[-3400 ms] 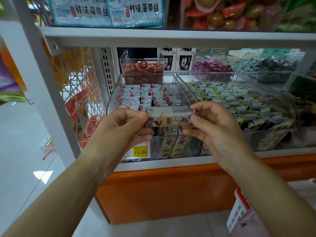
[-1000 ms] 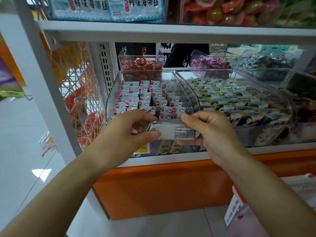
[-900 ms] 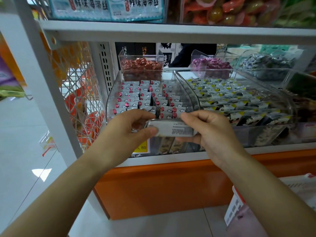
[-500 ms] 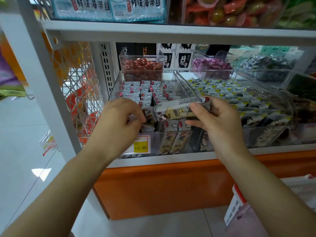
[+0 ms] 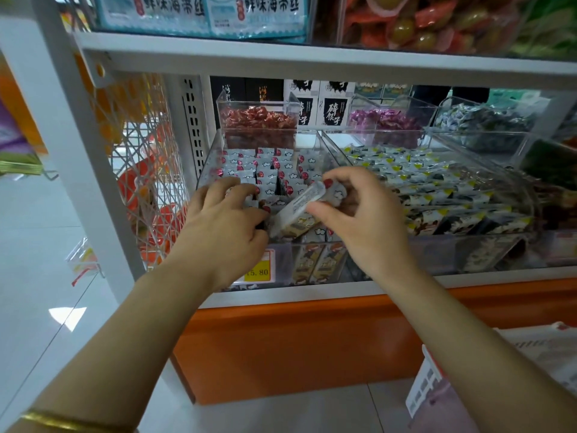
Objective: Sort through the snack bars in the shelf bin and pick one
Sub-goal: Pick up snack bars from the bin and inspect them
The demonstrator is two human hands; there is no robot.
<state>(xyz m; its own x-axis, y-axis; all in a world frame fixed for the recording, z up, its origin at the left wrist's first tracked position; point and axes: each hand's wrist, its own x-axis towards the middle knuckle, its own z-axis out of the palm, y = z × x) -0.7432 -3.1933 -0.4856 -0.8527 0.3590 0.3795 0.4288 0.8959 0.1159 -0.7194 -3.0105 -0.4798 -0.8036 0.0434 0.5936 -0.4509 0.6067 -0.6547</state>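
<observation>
Left hand [image 5: 223, 220]: palm down, reaching over the front edge of the clear shelf bin [image 5: 209, 157], fingers bent down onto the packed snack bars [image 5: 268, 171]. Whether they grip 1 cannot be told. Gold bangle [image 5: 62, 421] on the forearm.

Right hand [image 5: 365, 220]: raised above the bin's front right corner, thumb and curled fingers pinching 1 snack bar [image 5: 298, 207]. That bar is tilted, upper end at the fingertips, lower end just beside the left hand, printed white side up.

Shelf bin: grey-white bars with red dots, standing in rows. A yellow price tag [image 5: 257, 271] on its front wall is partly hidden by the left wrist.

Adjoining bin [image 5: 487, 245], right: dark packets with yellow marks.

Back edge of shelf: 1 small clear box of red sweets [image 5: 259, 120] and 1 of purple sweets [image 5: 384, 120].
</observation>
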